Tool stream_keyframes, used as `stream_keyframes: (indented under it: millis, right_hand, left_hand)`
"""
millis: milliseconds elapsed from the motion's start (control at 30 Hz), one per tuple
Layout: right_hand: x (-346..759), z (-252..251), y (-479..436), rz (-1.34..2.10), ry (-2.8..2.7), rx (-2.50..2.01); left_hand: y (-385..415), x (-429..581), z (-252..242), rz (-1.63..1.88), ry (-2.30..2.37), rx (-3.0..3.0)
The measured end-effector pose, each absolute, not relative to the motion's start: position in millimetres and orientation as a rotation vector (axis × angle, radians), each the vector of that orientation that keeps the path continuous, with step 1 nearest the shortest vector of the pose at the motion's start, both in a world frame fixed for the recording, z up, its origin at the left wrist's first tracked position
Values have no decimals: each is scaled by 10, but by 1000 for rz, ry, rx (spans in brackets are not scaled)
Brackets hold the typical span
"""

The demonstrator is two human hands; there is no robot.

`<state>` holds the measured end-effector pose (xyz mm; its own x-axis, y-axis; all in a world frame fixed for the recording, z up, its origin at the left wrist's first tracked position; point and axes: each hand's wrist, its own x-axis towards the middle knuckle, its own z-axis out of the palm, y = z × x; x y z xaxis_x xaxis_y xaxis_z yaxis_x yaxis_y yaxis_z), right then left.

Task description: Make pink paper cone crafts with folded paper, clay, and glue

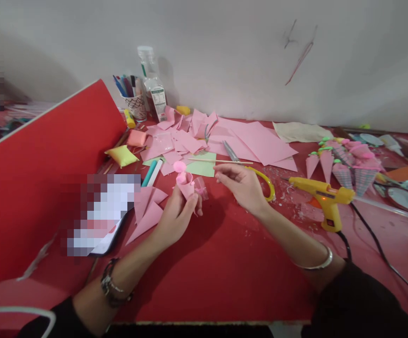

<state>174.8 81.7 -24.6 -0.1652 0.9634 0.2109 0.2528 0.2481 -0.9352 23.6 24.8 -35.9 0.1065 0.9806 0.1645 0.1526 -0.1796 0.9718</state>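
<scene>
In my left hand [179, 213] is a small pink paper cone [187, 187], its wide end up, gripped between thumb and fingers. Pink pom-pom-like balls [180, 172] stand at its mouth. A small clear plastic piece [201, 188] shows just right of the cone. My right hand [242, 185] hovers to the right, apart from the cone, thumb and fingertips drawn together; whether they pinch something thin cannot be made out. Just beyond those fingers runs a thin wooden stick [204, 160]. Scissors with a yellow handle [269, 185] lie partly behind my right hand.
A yellow glue gun [325, 197] with a black cord lies at right, before several finished cones [357, 159]. Pink paper scraps [189, 138] cover the back. Left are cut pink pieces [147, 218], a phone [101, 216], markers [151, 172] and a raised red board [49, 173].
</scene>
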Motion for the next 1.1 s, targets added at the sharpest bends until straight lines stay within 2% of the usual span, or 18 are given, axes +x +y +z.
stream_keyframes:
  millis: [133,333,633,900,1100]
  right_hand:
    - [1766,-232,818,866,-1725,-1193]
    - [1765,-206,810,885,-1678,-1236]
    - [1733,-281,799,1114,-1545,-1097]
    - [1716,-197,718,843,-1644,-1020]
    - [1668,-122,596,804,-1763,-942]
  left_hand:
    - [243,231,-354,1161,1139,1457]
    - [239,231,-386,1137,1063,1415]
    - [246,194,-390,1036,1194,1600]
    - [241,196,-426,986,1081,1581]
    - [216,204,-416,983,1041,1542]
